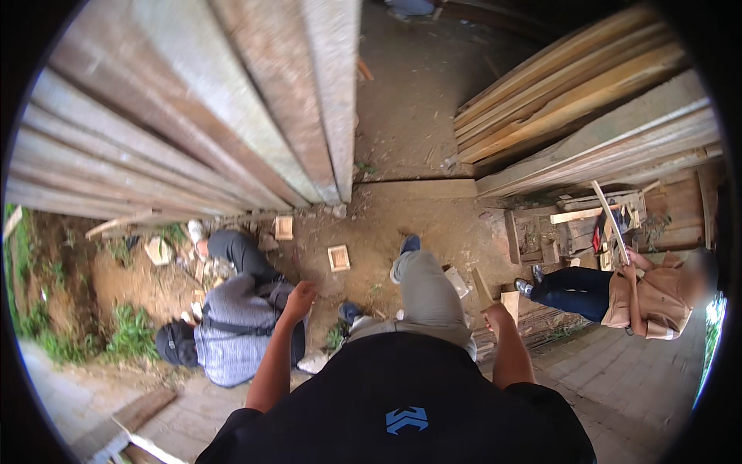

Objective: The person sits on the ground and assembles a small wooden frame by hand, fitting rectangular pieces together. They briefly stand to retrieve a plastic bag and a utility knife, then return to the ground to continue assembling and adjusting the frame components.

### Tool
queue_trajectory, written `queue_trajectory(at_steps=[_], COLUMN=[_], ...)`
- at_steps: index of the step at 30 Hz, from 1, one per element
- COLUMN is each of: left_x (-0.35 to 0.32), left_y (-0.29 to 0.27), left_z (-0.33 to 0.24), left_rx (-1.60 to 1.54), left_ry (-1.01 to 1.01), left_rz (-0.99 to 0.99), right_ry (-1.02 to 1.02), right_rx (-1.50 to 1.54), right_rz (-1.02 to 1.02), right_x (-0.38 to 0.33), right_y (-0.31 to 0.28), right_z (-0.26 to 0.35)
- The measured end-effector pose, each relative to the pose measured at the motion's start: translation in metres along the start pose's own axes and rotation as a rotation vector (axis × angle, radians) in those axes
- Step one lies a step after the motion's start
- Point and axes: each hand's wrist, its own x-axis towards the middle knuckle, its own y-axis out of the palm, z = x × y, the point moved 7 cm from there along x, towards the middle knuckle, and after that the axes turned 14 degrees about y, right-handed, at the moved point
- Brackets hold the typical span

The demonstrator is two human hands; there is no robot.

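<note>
The fingers of the left hand (300, 297) are curled loosely together into a soft fist, and nothing is seen clamped in them. The hand is held low at the side, just over the back of a crouching person in a grey striped shirt (232, 332), though whether it touches the shirt cannot be told. From it the bare forearm runs down and back to a black sleeve.

The fingers of the right hand (495, 315) are likewise closed together in a fist; whether anything is gripped cannot be told. It is held beside the raised right knee in grey trousers (423, 290), near a small wooden block (510, 303) on the dirt. The forearm is kept nearly upright.

A thin wooden slat (610, 220) is held by a seated person in tan (657, 298) to the right.
</note>
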Motion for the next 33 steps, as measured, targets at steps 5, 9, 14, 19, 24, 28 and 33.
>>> queue_trajectory(at_steps=[5,9,14,19,24,28,33], left_x=[0.111,0.161,0.199,0.224,0.278,0.344,0.465], left_y=[0.044,0.075,0.119,0.121,0.125,0.172,0.246], left_z=[-0.07,-0.155,-0.272,-0.334,-0.319,-0.35,-0.383], left_rx=[0.089,0.224,0.15,0.225,0.232,0.114,0.053], left_ry=[0.054,0.139,0.21,0.224,0.342,0.274,0.341], left_rz=[0.133,0.217,0.263,0.22,0.278,0.434,0.695], right_ry=[-0.061,-0.097,-0.357,-0.601,-0.635,-0.433,-0.174], right_rx=[0.128,-0.011,-0.151,-0.293,-0.078,0.072,0.182], right_rz=[0.07,-0.022,-0.093,-0.153,-0.019,0.015,-0.002], right_x=[0.028,0.019,0.035,0.025,0.007,0.014,0.039], right_y=[-0.021,-0.043,-0.071,-0.116,-0.15,-0.155,-0.128], right_z=[0.06,0.118,0.2,0.262,0.278,0.243,0.182])
